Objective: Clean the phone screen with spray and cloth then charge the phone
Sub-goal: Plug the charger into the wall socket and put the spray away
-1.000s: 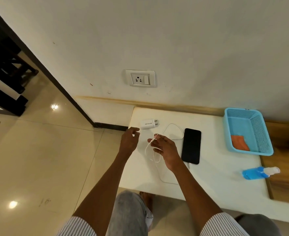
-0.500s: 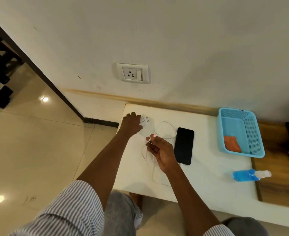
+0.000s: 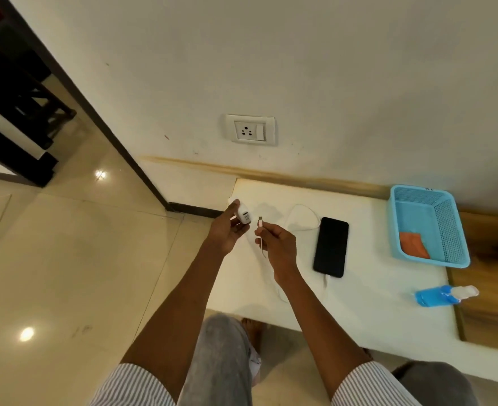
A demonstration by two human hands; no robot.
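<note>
White plastic shows in the left hand (image 3: 227, 230): the charger (image 3: 243, 215) is gripped between thumb and fingers, lifted above the left end of the table (image 3: 359, 294), its port face turned toward the right hand (image 3: 277, 244). That hand pinches the cable (image 3: 303, 218) just below its plug (image 3: 260, 221), which points up and stands just beside the charger, apart from it. Right of the right hand the phone (image 3: 331, 247) lies flat, screen dark, with the cable entering its near end. The cable loops on the table behind the hands; part of it is hidden under the right wrist, and its white line is hard to follow against the white top. The charger's prongs are hidden by the left fingers. A socket (image 3: 250, 130) sits on the wall above. Further right, a blue basket (image 3: 453, 230) holds an orange cloth (image 3: 413, 244), and a spray bottle (image 3: 444, 295) lies on its side. Both forearms reach forward and converge, with striped sleeves at the frame's bottom edge.
</note>
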